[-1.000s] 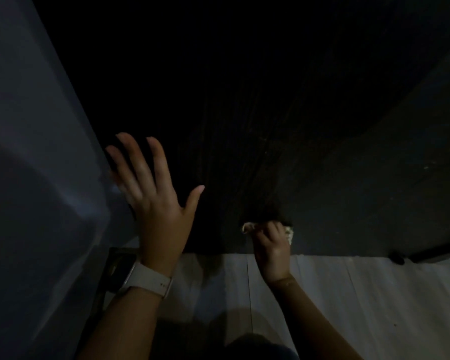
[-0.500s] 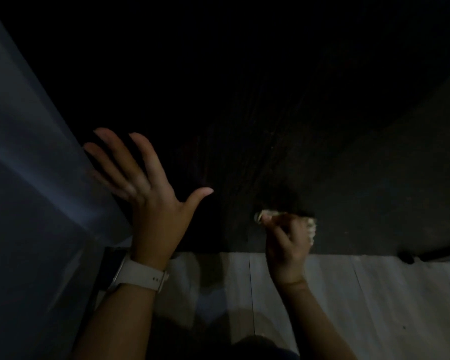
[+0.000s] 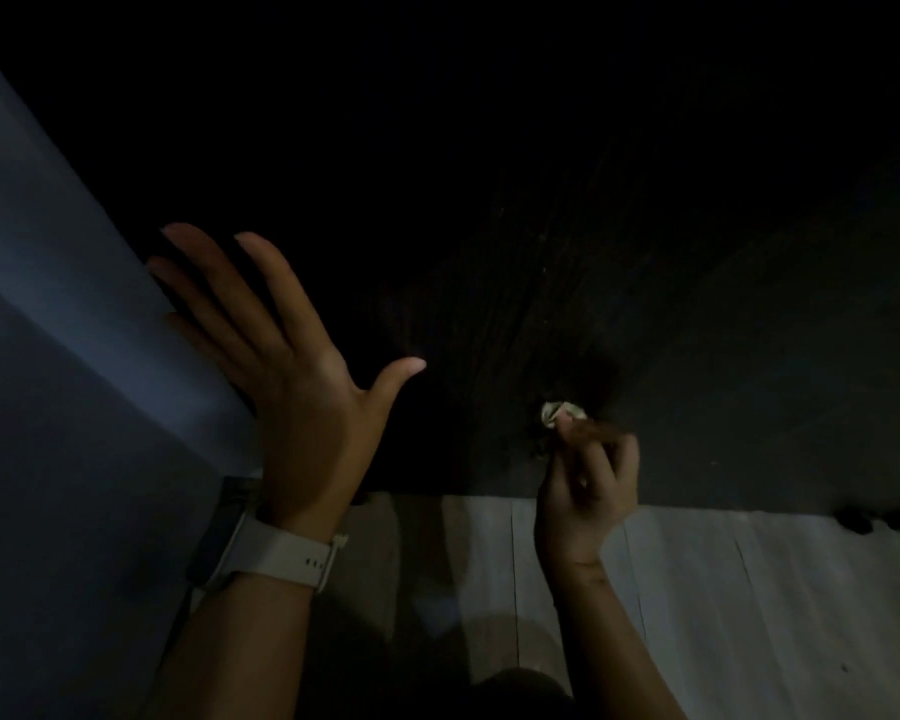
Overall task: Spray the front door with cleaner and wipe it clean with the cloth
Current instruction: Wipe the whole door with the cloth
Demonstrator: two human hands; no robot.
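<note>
Since the earlier frames, the right hand (image 3: pixel 588 480) has been carried rightward and slightly up along the foot of the front door (image 3: pixel 541 252), and the left hand (image 3: pixel 292 387) has been spread wider against the pale wall (image 3: pixel 48 330) at the left of the frame.

In the head view, the cloth (image 3: pixel 559 413) is seen as a small crumpled wad, pinched by the curled fingers of the right hand and pressed to the dark door low in the right of centre, just above the pale plank floor (image 3: pixel 749 589). No spray bottle is in view. The left hand is held flat and open, fingers fanned, thumb out; its fingertips appear to rest at the edge where wall meets door, though the darkness makes contact hard to confirm. A white watch strap (image 3: pixel 281 558) is worn on that wrist.

Wiping is judged to be under way at the bottom strip. So little of the door can be seen that patches could be missed, and a wad this small could slip from the pinch under pressure. The right wrist is bent upward, forearm rising from the lower edge; the left forearm is angled up from lower left.
</note>
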